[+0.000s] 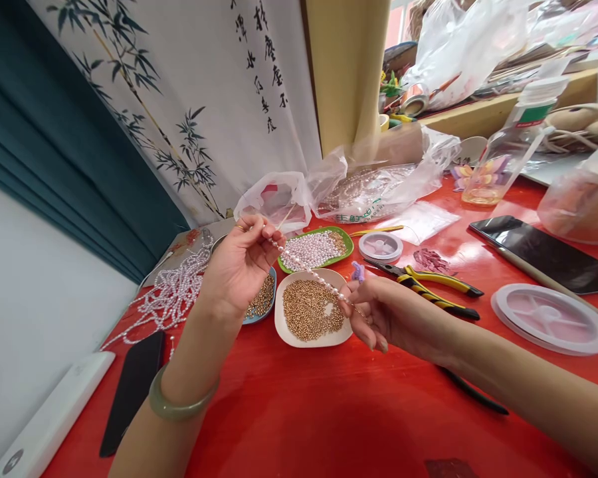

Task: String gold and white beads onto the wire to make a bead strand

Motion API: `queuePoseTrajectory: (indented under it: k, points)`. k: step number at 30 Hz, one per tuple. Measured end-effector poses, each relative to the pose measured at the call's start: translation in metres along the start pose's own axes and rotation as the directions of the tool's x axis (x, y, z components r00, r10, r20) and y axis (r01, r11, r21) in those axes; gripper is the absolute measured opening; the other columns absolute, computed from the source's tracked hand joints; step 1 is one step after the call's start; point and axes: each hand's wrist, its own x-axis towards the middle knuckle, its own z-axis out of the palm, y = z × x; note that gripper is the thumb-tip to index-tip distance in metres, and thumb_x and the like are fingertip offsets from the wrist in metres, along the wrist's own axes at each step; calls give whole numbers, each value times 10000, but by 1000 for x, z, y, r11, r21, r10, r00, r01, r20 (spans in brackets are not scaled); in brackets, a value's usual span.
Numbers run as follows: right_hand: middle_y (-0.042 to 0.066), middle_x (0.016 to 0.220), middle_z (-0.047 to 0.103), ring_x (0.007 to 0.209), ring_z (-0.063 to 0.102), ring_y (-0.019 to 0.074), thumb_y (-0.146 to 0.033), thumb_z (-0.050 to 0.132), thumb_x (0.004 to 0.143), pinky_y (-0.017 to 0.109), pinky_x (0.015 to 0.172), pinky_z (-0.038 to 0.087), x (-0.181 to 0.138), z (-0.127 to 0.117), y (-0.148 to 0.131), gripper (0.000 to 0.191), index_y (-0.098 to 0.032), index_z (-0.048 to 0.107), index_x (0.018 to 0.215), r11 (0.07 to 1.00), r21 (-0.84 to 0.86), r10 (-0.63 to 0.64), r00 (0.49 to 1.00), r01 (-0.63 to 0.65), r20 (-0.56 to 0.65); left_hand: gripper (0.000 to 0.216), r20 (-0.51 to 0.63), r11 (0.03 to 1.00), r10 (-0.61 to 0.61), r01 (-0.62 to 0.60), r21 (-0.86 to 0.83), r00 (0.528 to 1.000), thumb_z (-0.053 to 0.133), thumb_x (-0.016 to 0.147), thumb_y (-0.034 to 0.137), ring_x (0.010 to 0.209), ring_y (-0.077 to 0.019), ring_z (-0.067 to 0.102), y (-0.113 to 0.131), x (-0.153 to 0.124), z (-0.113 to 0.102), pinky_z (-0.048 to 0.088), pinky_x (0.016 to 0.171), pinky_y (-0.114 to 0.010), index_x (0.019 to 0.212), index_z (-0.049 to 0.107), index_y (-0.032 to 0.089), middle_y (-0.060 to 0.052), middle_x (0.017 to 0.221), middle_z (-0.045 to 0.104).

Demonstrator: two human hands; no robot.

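A strand of small pearl beads (pixel 306 267) is stretched slantwise between my two hands, above the bead dishes. My left hand (pixel 246 255) pinches its upper end, and a thin pale thread or needle sticks up past the fingertips. At the lower end, my right hand (pixel 379 309) pinches the strand between thumb and finger, with a short gold-coloured length trailing below. Beneath the strand lie a white dish (pixel 289 338) of gold beads, a green dish (pixel 349 247) of pearl and gold beads, and a blue dish (pixel 266 311) of gold beads, partly hidden by my left hand.
Finished-looking pearl strands (pixel 172 292) lie piled at left, near a dark phone (pixel 134 392). Right of the dishes are yellow-black pliers (pixel 428 282), thread spools (pixel 553 318) and another phone (pixel 543 249). Plastic bags (pixel 379 189) and a clear bottle (pixel 508 146) stand behind.
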Motion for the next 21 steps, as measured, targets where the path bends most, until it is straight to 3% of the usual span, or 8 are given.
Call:
queuePoseTrajectory:
  k: [4,10,21]
  points:
    - [24,419,583,330,493,47,-140,343,775,103,327,357,2,0,0,236,-119,541,648,998,52,28,1000,-29,4,337,6,993,-14,14,-121,1000,285,846,24,489,-50,475,-1,-2,2,449,525,-150,571,451,126,11,518,432]
    - [22,393,576,309,482,49,-154,338,772,101,306,332,2,2,2,227,-124,539,673,995,75,58,998,-59,13,345,66,948,-87,103,-300,994,224,850,9,378,-21,325,-2,-8,6,272,375,-116,571,376,143,46,489,299]
    - [5,416,566,335,468,42,-163,348,766,112,350,358,6,0,8,243,-130,546,628,993,71,89,996,-90,15,326,62,965,-54,68,-253,997,247,842,8,363,-25,301,1,-3,2,246,359,-124,572,355,156,49,492,296]
